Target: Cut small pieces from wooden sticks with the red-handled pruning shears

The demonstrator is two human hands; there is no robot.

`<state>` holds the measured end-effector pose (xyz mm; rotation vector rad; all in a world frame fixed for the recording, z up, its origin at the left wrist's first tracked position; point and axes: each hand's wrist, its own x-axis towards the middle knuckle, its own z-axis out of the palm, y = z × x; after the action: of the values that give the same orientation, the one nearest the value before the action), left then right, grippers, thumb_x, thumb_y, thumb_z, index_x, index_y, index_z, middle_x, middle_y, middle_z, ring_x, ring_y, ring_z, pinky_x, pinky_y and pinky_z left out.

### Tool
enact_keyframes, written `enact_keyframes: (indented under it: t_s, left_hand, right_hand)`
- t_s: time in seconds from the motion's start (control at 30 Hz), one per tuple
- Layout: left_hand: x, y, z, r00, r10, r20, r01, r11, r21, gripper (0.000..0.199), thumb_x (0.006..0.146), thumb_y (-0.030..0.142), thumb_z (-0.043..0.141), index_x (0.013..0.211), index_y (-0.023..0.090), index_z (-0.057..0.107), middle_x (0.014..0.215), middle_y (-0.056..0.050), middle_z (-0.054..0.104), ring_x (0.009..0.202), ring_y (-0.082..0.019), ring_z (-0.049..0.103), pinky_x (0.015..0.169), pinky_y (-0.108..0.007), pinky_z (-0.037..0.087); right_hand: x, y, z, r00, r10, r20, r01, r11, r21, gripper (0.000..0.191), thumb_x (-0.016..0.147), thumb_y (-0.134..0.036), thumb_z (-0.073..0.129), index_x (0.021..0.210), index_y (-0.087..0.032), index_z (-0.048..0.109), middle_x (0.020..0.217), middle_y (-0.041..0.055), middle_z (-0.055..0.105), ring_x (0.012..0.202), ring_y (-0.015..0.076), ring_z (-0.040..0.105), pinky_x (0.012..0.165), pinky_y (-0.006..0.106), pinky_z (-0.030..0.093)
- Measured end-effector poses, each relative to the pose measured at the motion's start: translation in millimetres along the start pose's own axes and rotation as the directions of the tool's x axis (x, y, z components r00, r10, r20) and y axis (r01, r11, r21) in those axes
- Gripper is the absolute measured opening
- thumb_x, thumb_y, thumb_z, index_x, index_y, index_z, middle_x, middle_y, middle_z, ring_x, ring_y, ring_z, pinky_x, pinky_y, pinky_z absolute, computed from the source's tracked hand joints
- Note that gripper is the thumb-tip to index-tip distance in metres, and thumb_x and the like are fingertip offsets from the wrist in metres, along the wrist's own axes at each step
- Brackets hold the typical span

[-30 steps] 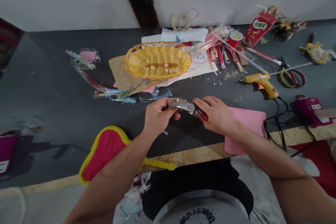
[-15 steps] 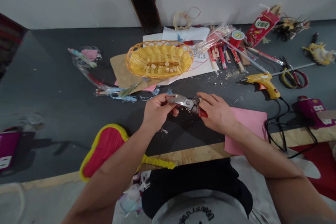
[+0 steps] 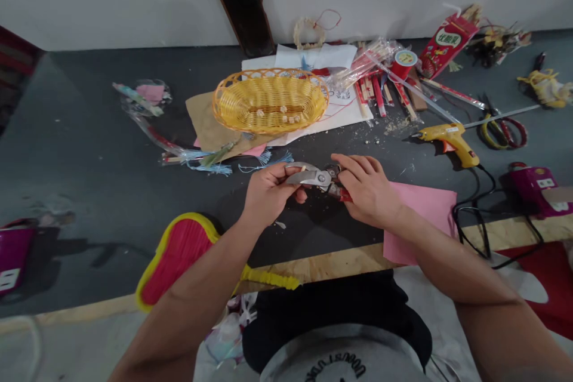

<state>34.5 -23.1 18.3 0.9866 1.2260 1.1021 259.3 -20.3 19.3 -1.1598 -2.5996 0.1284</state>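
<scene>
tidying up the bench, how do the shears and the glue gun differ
The shears are held up between the left hand and right hand, while the glue gun lies untouched on the dark table. The shears are mostly silver with red at the grip end; the glue gun is yellow with an orange trigger. The glue gun trails a black cord; the shears show no cord. Both are handheld tools.

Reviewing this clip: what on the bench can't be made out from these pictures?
All from the head view:
The grip of the metal snips: mostly hidden by the right hand.
The pale bit at the blades: too small to identify.
The pale pieces in the wicker basket: too small to identify.
The magenta box: cut off by the left edge.
The yellow bundle: cut off by the right edge.
</scene>
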Motion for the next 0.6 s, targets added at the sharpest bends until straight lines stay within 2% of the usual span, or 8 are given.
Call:
enact_keyframes:
  t_s: [0.4, 0.5, 0.6]
  left_hand:
    - [-0.3, 0.6, -0.8, 0.998, 0.008, 0.055, -0.006, 0.999, -0.034, 0.003, 0.065, 0.014, 0.073, 0.067, 0.015, 0.071, 0.057, 0.000, 0.068, 0.043, -0.011, 0.061, 0.044, -0.021, 0.051]
    - [0.5, 1.8, -0.5, 1.000, 0.008, 0.024, -0.008, 1.000, -0.031, 0.005, 0.064, 0.014, 0.072, 0.069, 0.015, 0.072, 0.057, 0.001, 0.068, 0.042, -0.010, 0.060, 0.043, -0.020, 0.051]
    - [-0.5, 2.2, 0.0, 1.000, 0.008, 0.018, -0.008, 1.000, -0.017, 0.006, 0.063, 0.014, 0.070, 0.069, 0.015, 0.072, 0.055, 0.002, 0.067, 0.042, -0.010, 0.060, 0.044, -0.020, 0.051]
  right_hand:
    - [-0.8, 5.0, 2.0, 1.000, -0.007, -0.022, 0.010, 0.994, 0.111, 0.029, 0.076, -0.012, 0.061, 0.104, -0.020, 0.058, 0.143, 0.0138, 0.062, 0.120, 0.0320, 0.058, 0.097, 0.047, 0.042]
    - [-0.5, 3.3, 2.1, 0.999, 0.016, -0.042, -0.009, 0.988, 0.153, 0.047, 0.076, -0.016, 0.061, 0.123, -0.016, 0.054, 0.139, 0.0163, 0.064, 0.119, 0.0316, 0.059, 0.096, 0.045, 0.043]
    - [-0.1, -0.1, -0.9, 1.000, 0.028, 0.004, -0.028, 0.991, 0.131, 0.065, 0.081, -0.018, 0.060, 0.144, -0.016, 0.045, 0.134, 0.0148, 0.066, 0.115, 0.0307, 0.059, 0.092, 0.044, 0.043]
